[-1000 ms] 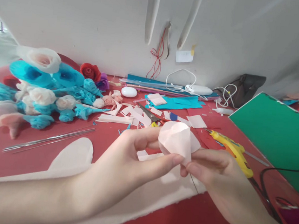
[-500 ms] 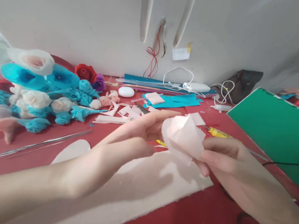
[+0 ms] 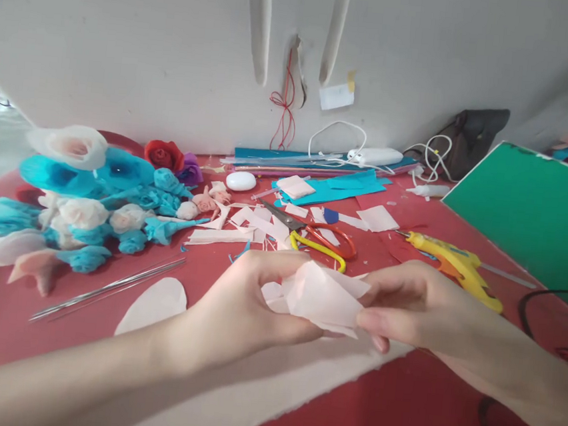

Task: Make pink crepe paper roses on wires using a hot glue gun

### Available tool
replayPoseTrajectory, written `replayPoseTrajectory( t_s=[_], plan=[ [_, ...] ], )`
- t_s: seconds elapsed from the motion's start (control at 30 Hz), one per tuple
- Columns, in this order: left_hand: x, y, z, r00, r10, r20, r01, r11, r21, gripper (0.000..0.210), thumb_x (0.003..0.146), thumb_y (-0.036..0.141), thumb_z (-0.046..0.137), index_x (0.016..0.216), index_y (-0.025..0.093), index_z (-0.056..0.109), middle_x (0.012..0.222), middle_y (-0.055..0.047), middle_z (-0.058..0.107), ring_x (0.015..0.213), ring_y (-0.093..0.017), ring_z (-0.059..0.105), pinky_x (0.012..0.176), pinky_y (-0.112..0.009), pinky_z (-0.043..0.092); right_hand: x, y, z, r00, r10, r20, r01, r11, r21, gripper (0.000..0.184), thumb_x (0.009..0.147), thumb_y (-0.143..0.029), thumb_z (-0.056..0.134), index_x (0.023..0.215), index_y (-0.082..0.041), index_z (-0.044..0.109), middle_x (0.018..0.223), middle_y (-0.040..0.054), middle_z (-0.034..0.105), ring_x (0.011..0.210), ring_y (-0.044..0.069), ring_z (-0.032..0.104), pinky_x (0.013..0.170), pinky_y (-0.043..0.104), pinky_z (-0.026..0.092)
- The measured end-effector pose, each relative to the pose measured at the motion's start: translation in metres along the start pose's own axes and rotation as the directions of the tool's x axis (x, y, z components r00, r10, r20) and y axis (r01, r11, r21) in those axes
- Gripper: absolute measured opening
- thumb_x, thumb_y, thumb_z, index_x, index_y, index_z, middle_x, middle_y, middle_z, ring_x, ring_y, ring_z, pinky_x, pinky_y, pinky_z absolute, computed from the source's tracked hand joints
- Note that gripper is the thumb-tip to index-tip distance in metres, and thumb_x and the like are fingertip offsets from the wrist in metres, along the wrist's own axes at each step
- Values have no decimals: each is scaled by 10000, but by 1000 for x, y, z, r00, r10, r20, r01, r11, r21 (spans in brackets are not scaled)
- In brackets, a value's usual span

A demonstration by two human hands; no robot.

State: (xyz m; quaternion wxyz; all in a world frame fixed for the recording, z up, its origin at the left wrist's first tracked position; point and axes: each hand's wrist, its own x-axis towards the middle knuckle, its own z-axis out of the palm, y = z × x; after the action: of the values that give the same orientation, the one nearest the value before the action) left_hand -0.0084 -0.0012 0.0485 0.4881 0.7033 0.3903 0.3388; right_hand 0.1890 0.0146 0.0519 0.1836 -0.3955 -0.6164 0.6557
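Between my hands is a pale pink paper flower point(image 3: 323, 297), its thin petals wrapped around each other. My left hand point(image 3: 255, 304) curls around its left side, with the thumb along its lower edge. My right hand point(image 3: 403, 305) pinches the flower's right end between thumb and fingers; those fingertips are partly hidden. Below my hands lies a large pale sheet of paper point(image 3: 226, 395), with a rounded paper piece point(image 3: 157, 304) beside it. Just beyond the flower rest scissors point(image 3: 312, 232) with red and yellow handles.
Finished paper flowers point(image 3: 83, 214) in blue, white and red are heaped at the left, behind thin metal rods point(image 3: 106, 289). A yellow glue gun point(image 3: 454, 263) lies to the right, by a green board point(image 3: 534, 224). Paper scraps point(image 3: 231, 235) and blue paper point(image 3: 336, 190) are further back.
The flower has come down and slightly left, and it is turned more sideways. My left hand's fingers have closed in around it. The scissors and glue gun now show more fully.
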Motion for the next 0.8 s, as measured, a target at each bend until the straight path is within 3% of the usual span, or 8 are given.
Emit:
replayPoseTrajectory(
  t_s=[0.1,0.4,0.7,0.8],
  plan=[
    [1,1,-1,1000,24,-2,-24,996,83,179,650,90,646,812,163,654,764,11,669,651,-107,610,537,-163,477,-3,-5,3,999,38,-24,-38,999,12,217,751,-308,621,615,-139,612,582,-19,523,569,34,450,527,122,322],
    [0,-7,-3,943,331,35,-327,900,288,228,684,120,625,896,200,599,794,24,658,665,-93,587,600,-192,459,-3,-4,-2,997,74,39,-69,992,-110,258,755,-366,614,635,-140,585,591,-12,511,571,60,434,515,168,299],
    [0,-6,-7,904,416,102,-418,806,418,304,662,59,609,917,204,529,804,22,627,695,-105,557,664,-245,445,-2,3,-6,997,30,77,-19,990,-138,230,766,-403,600,731,-183,659,582,-14,507,543,55,419,463,147,288],
    [2,-4,-8,847,505,168,-522,729,442,292,663,38,575,901,201,529,765,7,644,686,-124,576,722,-291,441,-2,4,-6,996,34,87,-19,987,-162,232,770,-404,595,749,-182,661,581,-14,503,543,54,422,457,149,284]
  ],
)
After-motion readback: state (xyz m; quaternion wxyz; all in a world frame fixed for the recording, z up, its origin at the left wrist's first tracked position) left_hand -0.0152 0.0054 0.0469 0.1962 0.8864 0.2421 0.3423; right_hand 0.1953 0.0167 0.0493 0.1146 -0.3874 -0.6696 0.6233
